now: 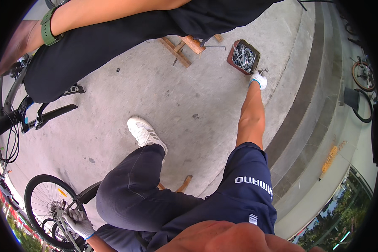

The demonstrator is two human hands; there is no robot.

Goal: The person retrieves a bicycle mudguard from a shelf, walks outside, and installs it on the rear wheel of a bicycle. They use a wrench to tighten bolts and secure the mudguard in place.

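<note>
My right hand (259,80), in a white glove with a blue cuff, reaches out to the far right. It is closed, with a small metal piece (263,71) sticking out past the fingers; its kind is too small to tell. Right beside it on the floor sits a reddish-brown tray (230,59) filled with loose metal tools and parts (244,57). At the lower left my gloved left hand (76,221) is closed next to the hub and disc brake rotor (56,206) of a bicycle wheel (28,197). What its fingers hold is hard to make out beside thin silvery bars.
Another person's black-trousered leg (113,54) and forearm with a green watch (49,27) cross the top. A bicycle (6,122) with loose cables stands at the left. Wooden pieces (176,52) lie on the concrete floor (189,101). Steps (319,84) run along the right.
</note>
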